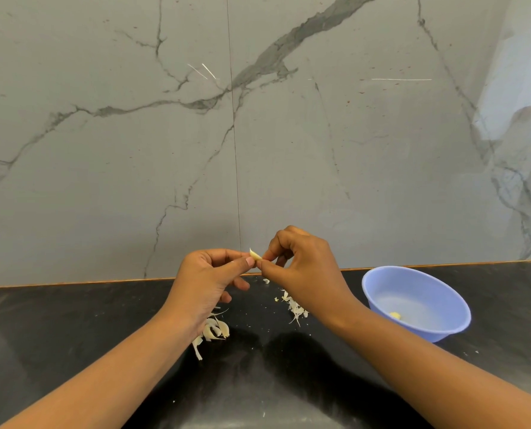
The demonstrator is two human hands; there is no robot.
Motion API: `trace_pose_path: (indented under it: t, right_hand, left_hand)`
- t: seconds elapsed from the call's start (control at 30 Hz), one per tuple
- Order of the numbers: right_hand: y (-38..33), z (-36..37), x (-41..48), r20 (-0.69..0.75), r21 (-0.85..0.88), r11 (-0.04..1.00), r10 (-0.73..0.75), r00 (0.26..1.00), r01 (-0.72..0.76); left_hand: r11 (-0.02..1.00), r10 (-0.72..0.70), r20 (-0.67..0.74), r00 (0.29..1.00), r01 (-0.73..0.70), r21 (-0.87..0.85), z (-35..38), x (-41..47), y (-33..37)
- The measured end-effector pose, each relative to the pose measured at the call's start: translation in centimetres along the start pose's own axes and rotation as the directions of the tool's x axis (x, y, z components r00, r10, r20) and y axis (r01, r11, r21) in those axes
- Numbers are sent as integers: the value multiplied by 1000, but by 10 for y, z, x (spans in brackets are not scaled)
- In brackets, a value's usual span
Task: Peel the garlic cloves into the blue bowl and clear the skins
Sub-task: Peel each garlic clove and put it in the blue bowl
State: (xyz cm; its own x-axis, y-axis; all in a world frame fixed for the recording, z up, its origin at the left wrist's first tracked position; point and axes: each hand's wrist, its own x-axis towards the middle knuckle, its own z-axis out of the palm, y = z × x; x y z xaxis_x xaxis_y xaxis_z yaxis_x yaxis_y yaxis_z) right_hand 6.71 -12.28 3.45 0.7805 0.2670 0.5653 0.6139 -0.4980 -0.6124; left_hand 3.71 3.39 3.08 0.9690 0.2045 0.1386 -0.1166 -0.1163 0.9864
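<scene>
Head view, hands at centre. My left hand [210,280] is curled, its thumb and forefinger pinching one end of a garlic clove [254,254]. My right hand [301,267] meets it from the other side, fingers bent and fingertips nipped onto the clove's free end or onto a flap of its skin; at this size I cannot tell which. Neither hand is open and neither touches anything else. The clove is held in the air between the two hands, above the black counter [72,335] and well apart from the blue bowl [418,292].

Below the hands, two loose heaps of skins lie on the counter. The larger curled strips [214,331] sit under my left wrist and the finer flakes [295,308] beside my right wrist, with a few specks scattered between them.

To my right stands the blue bowl, with one pale peeled clove [395,315] on its floor near the front wall. A grey-veined marble wall [289,134] rises behind the counter.

Progress, as I judge it: at least one clove is peeled and in the bowl, and a second is mid-peel in my fingers. No unpeeled cloves show on the counter, so this may be among the last. The clearing step has not yet begun, since all the skins lie where they fell.
</scene>
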Motion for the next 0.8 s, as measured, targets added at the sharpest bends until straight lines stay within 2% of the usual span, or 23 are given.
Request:
trace_pose_path:
  t: [0.13, 0.27, 0.33, 0.43, 0.57, 0.8]
  right_hand:
    - [-1, -2, 1, 23, 40, 998, 52, 998, -53]
    - [-3, -4, 4, 155, 240, 939, 213, 965, -246]
    - [-2, -4, 4, 180, 264, 922, 241, 954, -283]
    - [0, -3, 3, 94, 204, 957, 188, 978, -204]
    - [-1, -3, 2, -5, 34, 999, 33, 999, -33]
    - [-1, -2, -1, -10, -156, 984, -90, 996, 87]
  left_hand:
    - [1000, 1, -13, 1000, -1, 8, 0, 1, -1]
    - [1000, 5, -13, 1000, -5, 25, -1, 2, -1]
    - [1000, 2, -12, 1000, -1, 23, -1, 2, -2]
    - [999, -29, -5, 1000, 29, -19, 0, 1, 1]
    - [999, -23, 7, 1000, 24, -38, 0, -1, 4]
    - [1000, -13, -6, 1000, 13, -4, -1, 0, 1]
